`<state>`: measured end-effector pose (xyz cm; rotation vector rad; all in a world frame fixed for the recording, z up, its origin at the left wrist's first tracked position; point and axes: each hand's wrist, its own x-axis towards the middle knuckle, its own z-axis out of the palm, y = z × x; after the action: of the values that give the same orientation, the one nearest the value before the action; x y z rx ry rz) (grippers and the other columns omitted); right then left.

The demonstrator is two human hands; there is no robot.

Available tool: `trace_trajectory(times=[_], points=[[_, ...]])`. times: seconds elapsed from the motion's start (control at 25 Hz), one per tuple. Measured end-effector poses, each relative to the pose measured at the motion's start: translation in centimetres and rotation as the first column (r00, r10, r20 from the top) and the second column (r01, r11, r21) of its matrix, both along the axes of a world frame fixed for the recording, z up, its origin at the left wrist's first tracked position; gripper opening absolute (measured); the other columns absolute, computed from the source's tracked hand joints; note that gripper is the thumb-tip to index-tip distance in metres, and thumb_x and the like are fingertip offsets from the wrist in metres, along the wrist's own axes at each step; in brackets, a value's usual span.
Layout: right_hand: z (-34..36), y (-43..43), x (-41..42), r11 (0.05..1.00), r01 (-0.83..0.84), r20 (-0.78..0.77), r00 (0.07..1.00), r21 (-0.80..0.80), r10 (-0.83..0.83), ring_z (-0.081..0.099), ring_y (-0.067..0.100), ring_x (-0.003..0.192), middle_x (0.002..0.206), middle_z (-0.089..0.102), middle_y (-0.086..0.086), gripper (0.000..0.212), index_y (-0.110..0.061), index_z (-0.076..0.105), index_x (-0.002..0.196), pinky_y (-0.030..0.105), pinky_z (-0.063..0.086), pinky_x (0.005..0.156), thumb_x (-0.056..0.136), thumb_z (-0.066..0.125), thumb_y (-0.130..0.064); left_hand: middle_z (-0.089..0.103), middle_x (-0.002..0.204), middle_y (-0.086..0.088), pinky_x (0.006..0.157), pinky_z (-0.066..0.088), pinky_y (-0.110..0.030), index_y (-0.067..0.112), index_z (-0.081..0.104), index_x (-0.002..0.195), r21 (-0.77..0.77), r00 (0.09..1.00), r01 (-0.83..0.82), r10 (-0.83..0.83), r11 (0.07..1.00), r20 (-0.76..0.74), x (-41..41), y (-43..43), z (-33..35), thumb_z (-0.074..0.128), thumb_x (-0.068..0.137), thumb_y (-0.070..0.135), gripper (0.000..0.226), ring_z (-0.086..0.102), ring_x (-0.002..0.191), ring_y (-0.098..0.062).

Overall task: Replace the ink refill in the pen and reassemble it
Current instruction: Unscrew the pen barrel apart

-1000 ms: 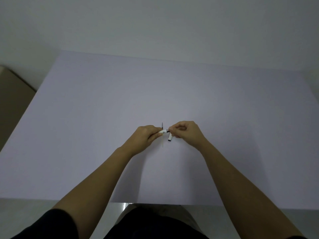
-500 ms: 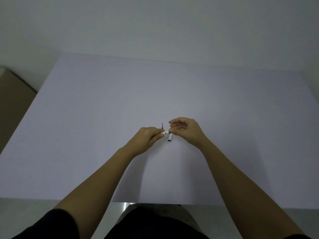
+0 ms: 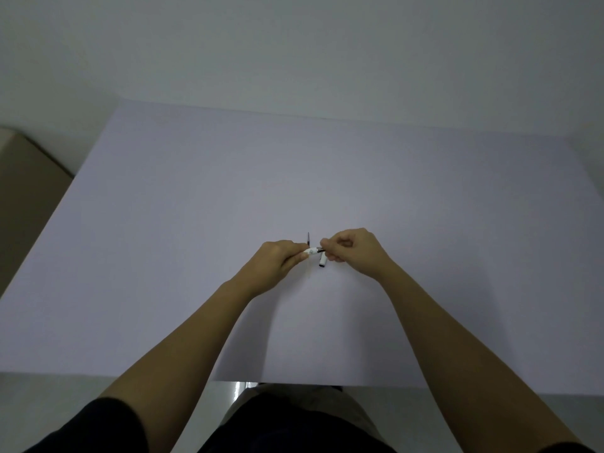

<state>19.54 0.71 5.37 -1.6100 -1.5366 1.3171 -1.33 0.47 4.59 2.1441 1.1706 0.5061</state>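
Observation:
My left hand is closed around a white pen barrel, whose end pokes out toward the right. My right hand pinches a small dark part at that end of the barrel, fingers curled in. A short white pen piece with a dark end lies on the sheet just below the two hands. A thin dark refill lies on the sheet just behind the left hand's fingertips, pointing away from me.
The work surface is a large pale lilac sheet. A brown box stands beyond its left edge. A plain wall rises behind. The sheet's near edge lies just above my lap.
My right hand's fingers, spread half a second ago, have curled shut again on the dark part at the barrel's end. The left hand has stayed in place.

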Motion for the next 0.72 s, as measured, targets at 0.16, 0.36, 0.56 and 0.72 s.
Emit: trace_trajectory(times=[0.16,0.36,0.56,0.72], points=[[0.01,-0.19,0.02,0.999,-0.02,-0.105,0.994,0.032,0.023,0.069,0.009,0.084,0.084,0.073,-0.003,0.01,-0.025,0.072,0.083,0.026,0.054,0.083,0.076,0.074,-0.017,0.051,0.068,0.005,0.06,0.034,-0.016,0.017,0.064,0.107,0.005,1.0,0.0,0.0,1.0,0.012,0.07,-0.19,0.06,0.045,0.096,0.027,0.024,0.044,0.062,-0.013],[0.19,-0.19,0.09,1.0,0.0,-0.068,0.998,-0.027,-0.002,0.069,0.005,0.073,0.077,0.074,0.0,0.008,-0.02,0.073,0.081,0.023,0.053,0.074,0.079,0.071,-0.028,0.053,0.068,0.005,0.059,0.034,-0.018,0.021,0.064,0.107,-0.008,1.0,-0.002,0.002,1.0,0.02,0.12,-0.31,0.11,0.045,0.095,0.03,0.024,0.046,0.063,-0.012],[0.31,-0.37,-0.05,1.0,0.007,-0.095,0.995,0.011,-0.006,0.069,0.004,0.081,0.08,0.074,-0.005,0.007,-0.025,0.072,0.083,0.017,0.054,0.075,0.077,0.073,-0.023,0.049,0.062,0.008,0.056,0.032,-0.017,0.018,0.064,0.094,-0.051,0.996,-0.056,0.06,0.997,0.065,0.1,-0.5,0.06,0.046,0.095,0.029,0.021,0.044,0.06,-0.008],[0.17,-0.29,-0.02,1.0,-0.02,-0.051,0.999,-0.008,0.019,0.068,0.003,0.072,0.077,0.074,-0.002,0.012,-0.02,0.073,0.081,0.019,0.052,0.071,0.079,0.07,-0.031,0.057,0.068,-0.004,0.06,0.036,-0.018,0.017,0.065,0.099,-0.041,0.998,-0.044,0.046,0.998,0.052,0.03,-0.67,-0.15,0.046,0.095,0.029,0.022,0.048,0.063,-0.015]])
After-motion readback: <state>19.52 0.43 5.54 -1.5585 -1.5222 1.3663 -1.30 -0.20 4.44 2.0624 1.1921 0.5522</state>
